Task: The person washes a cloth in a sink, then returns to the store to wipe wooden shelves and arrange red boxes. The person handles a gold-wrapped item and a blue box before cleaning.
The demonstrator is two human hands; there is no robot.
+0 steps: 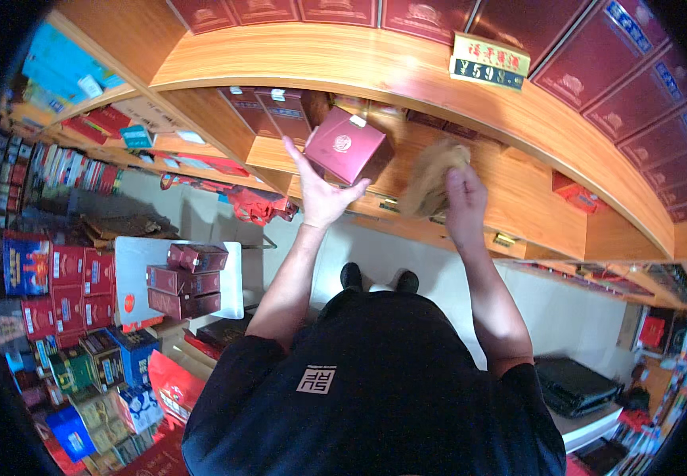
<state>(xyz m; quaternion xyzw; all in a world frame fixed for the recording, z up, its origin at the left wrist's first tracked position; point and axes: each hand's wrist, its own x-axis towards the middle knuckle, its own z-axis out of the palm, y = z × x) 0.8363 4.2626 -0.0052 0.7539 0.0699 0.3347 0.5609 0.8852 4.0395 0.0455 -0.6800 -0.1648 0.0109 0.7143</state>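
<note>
My left hand (325,193) holds a dark red gift box (346,144) from below, its fingers and thumb spread round it, in front of a wooden shelf compartment. In my right hand (466,196) is a tan cloth (435,175), blurred, a little to the right of the box and apart from it. Behind the box, two more dark red boxes (284,113) stand in the compartment. The shelf board (521,178) shows wood grain beside the cloth.
Above runs a curved-looking shelf edge (319,56) with a price sign (489,62) and a row of large red boxes (587,77). At left a white table (232,285) bears several small dark red boxes (183,285). A black case (578,387) lies at lower right.
</note>
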